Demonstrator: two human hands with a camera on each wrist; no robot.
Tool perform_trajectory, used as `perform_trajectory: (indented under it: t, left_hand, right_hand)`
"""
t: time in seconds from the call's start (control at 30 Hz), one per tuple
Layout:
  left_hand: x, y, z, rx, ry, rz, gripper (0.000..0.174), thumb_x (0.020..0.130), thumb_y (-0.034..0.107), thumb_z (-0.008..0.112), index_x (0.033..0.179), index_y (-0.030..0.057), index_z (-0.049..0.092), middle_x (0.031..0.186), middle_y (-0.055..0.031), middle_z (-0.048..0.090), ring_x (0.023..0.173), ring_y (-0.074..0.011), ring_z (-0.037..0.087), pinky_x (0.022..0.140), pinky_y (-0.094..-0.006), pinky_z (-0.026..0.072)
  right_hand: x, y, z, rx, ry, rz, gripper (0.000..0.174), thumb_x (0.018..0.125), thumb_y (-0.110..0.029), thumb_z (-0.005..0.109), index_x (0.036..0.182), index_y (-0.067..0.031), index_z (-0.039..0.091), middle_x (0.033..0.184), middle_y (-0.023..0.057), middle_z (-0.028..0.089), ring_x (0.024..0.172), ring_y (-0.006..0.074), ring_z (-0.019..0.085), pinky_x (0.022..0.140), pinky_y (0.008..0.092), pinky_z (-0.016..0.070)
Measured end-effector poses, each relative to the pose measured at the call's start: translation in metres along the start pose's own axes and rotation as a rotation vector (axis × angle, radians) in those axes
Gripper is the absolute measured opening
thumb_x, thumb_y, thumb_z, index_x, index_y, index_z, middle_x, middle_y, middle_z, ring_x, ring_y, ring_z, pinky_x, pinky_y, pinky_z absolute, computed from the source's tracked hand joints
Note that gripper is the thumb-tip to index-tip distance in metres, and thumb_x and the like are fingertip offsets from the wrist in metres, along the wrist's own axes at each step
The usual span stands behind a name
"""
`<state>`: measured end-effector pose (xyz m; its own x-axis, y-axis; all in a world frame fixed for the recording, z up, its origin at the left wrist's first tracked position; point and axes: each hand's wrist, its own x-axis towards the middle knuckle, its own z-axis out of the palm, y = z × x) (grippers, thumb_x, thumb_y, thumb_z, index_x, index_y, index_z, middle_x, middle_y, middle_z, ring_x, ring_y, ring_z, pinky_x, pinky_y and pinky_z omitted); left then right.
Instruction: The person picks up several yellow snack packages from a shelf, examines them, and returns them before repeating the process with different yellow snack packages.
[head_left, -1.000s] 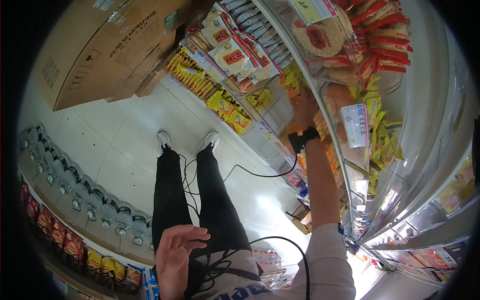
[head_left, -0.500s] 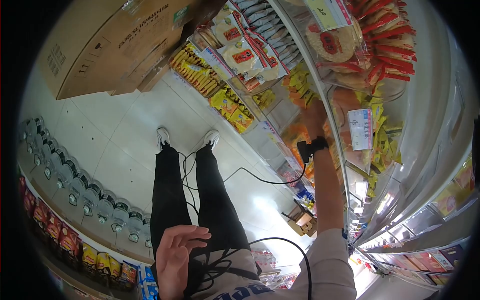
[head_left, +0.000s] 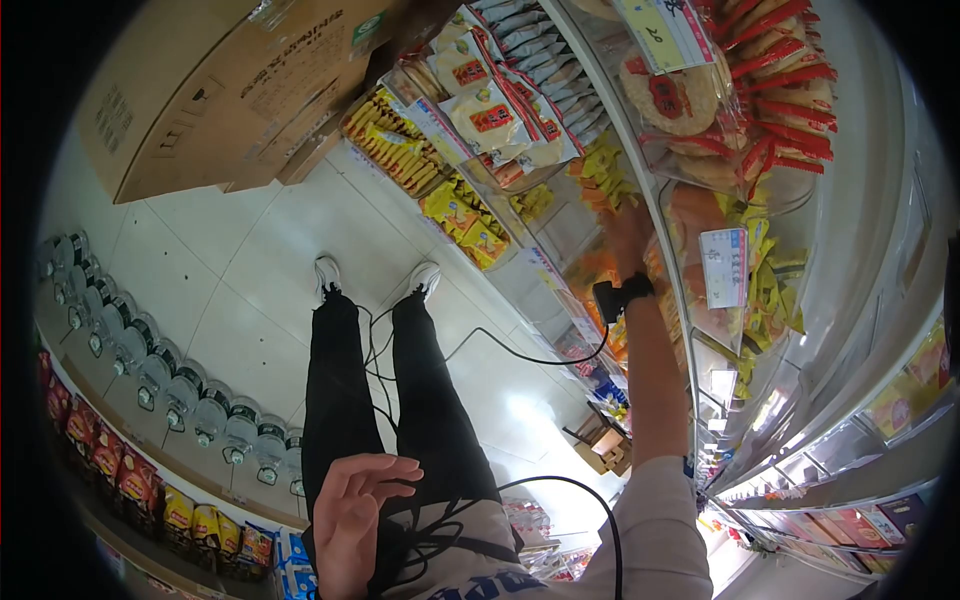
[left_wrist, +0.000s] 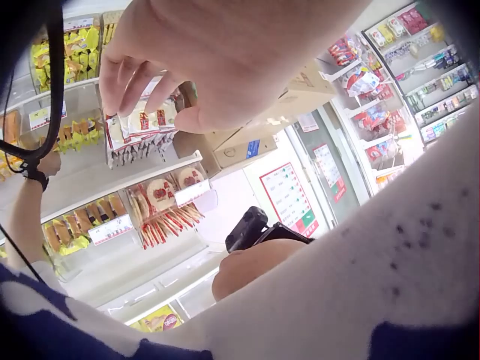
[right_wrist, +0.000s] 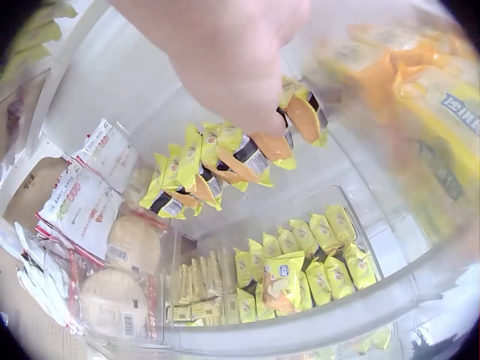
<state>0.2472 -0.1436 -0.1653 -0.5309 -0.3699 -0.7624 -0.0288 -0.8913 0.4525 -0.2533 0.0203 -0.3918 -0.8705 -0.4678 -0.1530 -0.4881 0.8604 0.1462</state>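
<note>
Inside a clear shelf compartment, my right hand (head_left: 628, 235) reaches to a row of small yellow packets (head_left: 600, 180). From the right wrist view, this hand (right_wrist: 232, 64) comes down from the top and touches the row of yellow-and-orange packets (right_wrist: 191, 161) near its right end; its fingertips are hidden, so a grip cannot be made out. My left hand (head_left: 348, 510) hangs in front of my body with loosely bent fingers, holding nothing. The left wrist view shows that same hand (left_wrist: 217, 64) in front of the shelves, touching none of the goods.
Large cardboard boxes (head_left: 235, 100) stand at upper left. White packs of round crackers (head_left: 490, 115) lie beside the yellow packets, and a curved shelf edge (head_left: 655, 200) passes over my right forearm. Water bottles (head_left: 185, 385) line the floor at left. A black cable (head_left: 535, 350) runs to my right wrist.
My right hand and forearm have shifted a little to the right in the head view, and the shelf goods have shifted slightly too. My left hand has hardly moved.
</note>
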Motion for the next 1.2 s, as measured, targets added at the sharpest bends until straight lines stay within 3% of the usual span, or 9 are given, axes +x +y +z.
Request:
perform_trajectory:
  t: [0.2, 0.4, 0.5, 0.63, 0.73, 0.93, 1.03, 1.13, 1.2]
  left_hand:
    - [0.003, 0.001, 0.003, 0.001, -0.005, -0.021, 0.047, 0.094, 0.035, 0.061, 0.122, -0.003, 0.055, 0.117, -0.0224, 0.065, 0.109, -0.0309, 0.066, 0.093, -0.0372, 0.0505]
    - [0.004, 0.004, 0.006, 0.023, 0.01, -0.029, 0.047, 0.094, 0.035, 0.062, 0.121, -0.0029, 0.056, 0.117, -0.0222, 0.065, 0.109, -0.0307, 0.066, 0.093, -0.0373, 0.0504]
    - [0.005, 0.004, 0.005, 0.009, -0.002, -0.032, 0.047, 0.094, 0.036, 0.062, 0.121, -0.0029, 0.056, 0.117, -0.0221, 0.065, 0.109, -0.0307, 0.066, 0.093, -0.0373, 0.0503]
    - [0.007, 0.007, 0.005, -0.015, 0.0, -0.04, 0.047, 0.095, 0.036, 0.062, 0.121, -0.0029, 0.055, 0.118, -0.0219, 0.065, 0.11, -0.0306, 0.065, 0.093, -0.0373, 0.05]
    - [0.007, 0.006, 0.004, -0.004, 0.004, -0.043, 0.048, 0.095, 0.036, 0.062, 0.121, -0.0029, 0.055, 0.118, -0.0219, 0.065, 0.11, -0.0307, 0.065, 0.094, -0.0374, 0.0499]
    - [0.008, 0.005, 0.007, -0.003, -0.009, -0.041, 0.049, 0.095, 0.037, 0.062, 0.122, -0.0028, 0.055, 0.118, -0.0218, 0.065, 0.11, -0.0303, 0.065, 0.093, -0.0377, 0.0499]
    - [0.008, 0.004, 0.007, 0.008, -0.018, -0.042, 0.049, 0.095, 0.037, 0.062, 0.122, -0.0029, 0.055, 0.118, -0.0218, 0.065, 0.11, -0.0301, 0.065, 0.094, -0.0377, 0.0497]
    - [0.008, 0.005, 0.008, 0.001, -0.014, -0.048, 0.049, 0.095, 0.037, 0.062, 0.122, -0.0031, 0.055, 0.118, -0.0219, 0.065, 0.11, -0.0302, 0.065, 0.094, -0.0379, 0.0494]
    - [0.007, 0.002, 0.008, 0.004, -0.015, -0.046, 0.049, 0.095, 0.037, 0.062, 0.122, -0.0031, 0.055, 0.118, -0.022, 0.065, 0.11, -0.0302, 0.065, 0.095, -0.0379, 0.0494]
  right_hand:
    - [-0.003, 0.004, 0.006, -0.046, 0.037, -0.101, 0.042, 0.079, -0.02, 0.078, 0.115, -0.0021, 0.067, 0.114, 0.0201, 0.062, 0.109, 0.0393, 0.058, 0.093, 0.0487, 0.0465]
    - [0.008, 0.011, 0.012, 0.169, -0.007, -0.117, 0.047, 0.079, -0.013, 0.077, 0.121, 0.0003, 0.059, 0.11, 0.0227, 0.063, 0.111, 0.042, 0.058, 0.092, 0.0481, 0.0476]
    - [0.004, 0.016, 0.003, 0.31, -0.052, -0.03, 0.048, 0.082, -0.015, 0.075, 0.123, 0.0019, 0.057, 0.115, 0.0256, 0.064, 0.114, 0.0431, 0.059, 0.093, 0.048, 0.0483]
    - [-0.007, 0.014, 0.001, 0.212, -0.121, 0.118, 0.054, 0.085, -0.023, 0.071, 0.129, 0.0036, 0.054, 0.123, 0.0283, 0.063, 0.116, 0.0439, 0.06, 0.095, 0.0482, 0.0481]
    - [-0.014, 0.024, 0.033, 0.294, -0.123, -0.051, 0.057, 0.085, -0.028, 0.071, 0.13, 0.0035, 0.055, 0.123, 0.0264, 0.064, 0.118, 0.0426, 0.06, 0.098, 0.0463, 0.0467]
    - [-0.012, 0.01, 0.027, 0.519, -0.136, 0.004, 0.052, 0.086, -0.028, 0.07, 0.126, 0.0033, 0.058, 0.121, 0.0238, 0.065, 0.12, 0.039, 0.059, 0.1, 0.0442, 0.045]
    - [-0.016, 0.003, 0.01, 0.542, -0.104, -0.019, 0.046, 0.087, -0.026, 0.069, 0.121, 0.0035, 0.06, 0.121, 0.0243, 0.064, 0.117, 0.0391, 0.059, 0.098, 0.0453, 0.0451]
    - [-0.023, -0.015, 0.001, 0.474, 0.238, -0.178, 0.041, 0.089, -0.025, 0.068, 0.118, 0.0026, 0.061, 0.113, 0.0214, 0.067, 0.107, 0.0356, 0.063, 0.093, 0.0423, 0.0478]
    - [-0.012, -0.007, 0.008, 0.642, -0.143, -0.113, 0.039, 0.09, -0.025, 0.066, 0.119, 0.0009, 0.062, 0.108, 0.0174, 0.068, 0.1, 0.0316, 0.065, 0.088, 0.0391, 0.0492]
